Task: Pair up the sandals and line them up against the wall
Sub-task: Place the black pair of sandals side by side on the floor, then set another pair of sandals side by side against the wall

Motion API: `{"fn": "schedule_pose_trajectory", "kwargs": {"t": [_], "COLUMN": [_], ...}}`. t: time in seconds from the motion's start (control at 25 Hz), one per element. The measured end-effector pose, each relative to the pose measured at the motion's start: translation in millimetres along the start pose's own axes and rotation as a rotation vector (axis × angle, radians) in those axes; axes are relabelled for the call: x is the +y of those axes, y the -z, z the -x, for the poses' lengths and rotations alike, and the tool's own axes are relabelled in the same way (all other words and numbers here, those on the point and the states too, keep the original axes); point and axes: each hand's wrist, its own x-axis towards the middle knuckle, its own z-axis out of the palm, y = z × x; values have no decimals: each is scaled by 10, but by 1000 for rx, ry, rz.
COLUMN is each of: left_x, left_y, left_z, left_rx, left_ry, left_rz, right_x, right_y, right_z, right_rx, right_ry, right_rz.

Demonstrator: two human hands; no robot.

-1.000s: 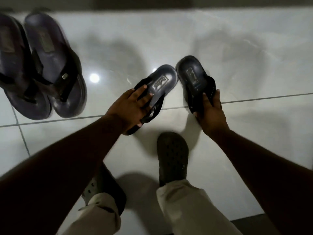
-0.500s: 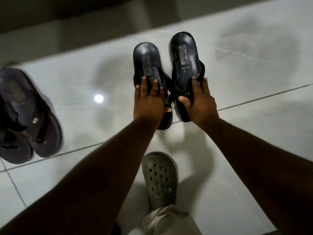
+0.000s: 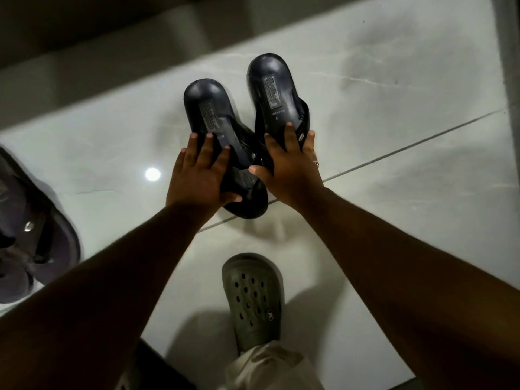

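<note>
Left hand (image 3: 198,180): fingers spread, laid flat across footbed and strap of left black sandal (image 3: 213,128); thumb hooked over inner edge near toe end. Clamped on that sandal. Right hand (image 3: 289,167): fingers apart, pressed on midsection of right black sandal (image 3: 274,88), thumb tucked toward the gap between the two. Gripped on that sandal. Both sandals side by side, heel ends pointing away toward dark wall base (image 3: 112,38), straps touching or overlapping in the middle; exact contact hard to tell. Right sandal set slightly farther forward than left. Whether soles rest on white tiled floor (image 3: 394,80) or hang just above: cannot tell. Larger dark sandal pair (image 3: 33,237) at far left edge, well apart, blurred. Grey-green clog (image 3: 254,299) on wearer's foot near bottom centre, below both hands. No containers present.
</note>
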Motion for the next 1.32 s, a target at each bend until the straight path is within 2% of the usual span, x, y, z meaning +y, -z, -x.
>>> {"fn": "schedule_pose_trajectory", "kwargs": {"t": [0.2,0.44,0.6,0.68,0.76,0.88,1.08,1.32], "left_x": [666,1613,1947,1858,1521,669,-971,-2527], "left_y": [-60,11,68,96,105,149,366,427], "left_z": [-445,-1236,-1435,-1335,-1075,-403,852,2170], "left_rx": [73,130,110,183,218,124,78,74], "left_ry": [76,-7,-64,-128,-162,-104,173,377], "left_rz": [117,115,94,86,61,30,19,91], "right_x": [671,1762,2065,1996,1711,866,-1094,-3181], "right_y": [225,832,1039,1077,1051,859,176,-527], "right_z": [-245,-635,-617,-504,-379,-204,178,683], "right_rx": [-50,-13,-77,-1,97,128,26,-100], "right_ry": [11,18,-146,-186,-138,-2,243,353], "right_rz": [-5,14,71,63,36,41,-64,-41]}}
